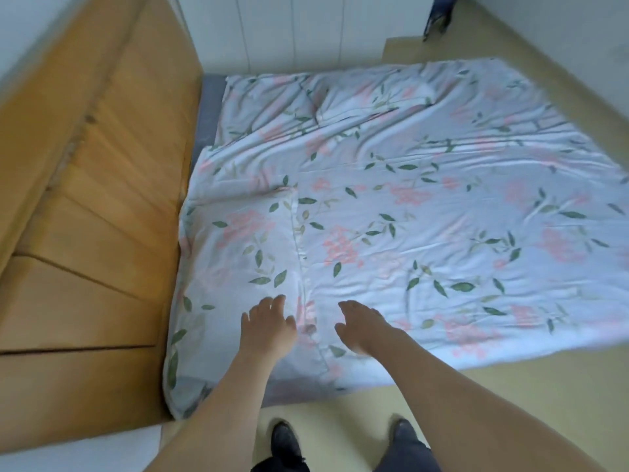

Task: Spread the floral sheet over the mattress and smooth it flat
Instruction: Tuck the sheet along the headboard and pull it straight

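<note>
Both hands reach over the near edge of the sheet (408, 206): the left hand (269, 327) has its fingers spread and relaxed, the right hand (360, 327) has them straight and close together, neither gripping anything, and whether the palms actually touch the cloth cannot be told. Sheet lies spread over the mattress (211, 107), creased toward the far end with a folded seam running between the hands, and a grey strip of mattress shows bare at the far left. Wooden panelling (92, 199) stands tight against the left edge; pale floor (510, 403) lies open along the near and right sides, with white wall panels (289, 28) beyond.
</note>
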